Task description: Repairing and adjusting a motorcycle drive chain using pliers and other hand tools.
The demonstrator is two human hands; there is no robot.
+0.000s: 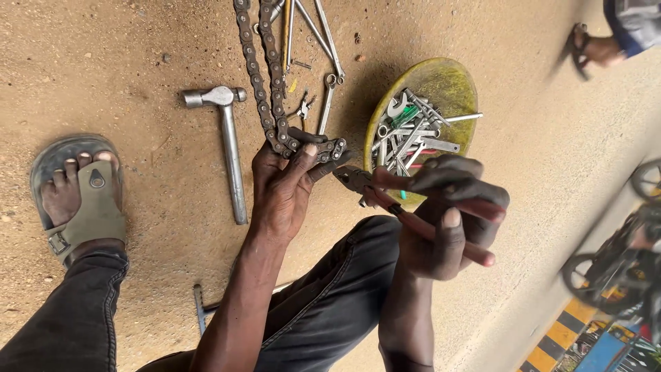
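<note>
My left hand [286,182] pinches the chain [275,96] at its looped end, just left of the bowl [447,83]. My right hand [447,220] grips pliers [385,196], their nose meeting the chain beside my left fingers.

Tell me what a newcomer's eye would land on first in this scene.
At the centre, the left hand grips the looped end of a heavy roller chain that runs up across the sandy ground, while the right hand brings red-handled pliers to that end. Just behind the pliers sits a yellow bowl heaped with spanners and bits, and a steel hammer lies left of the chain near a sandalled foot.
</note>
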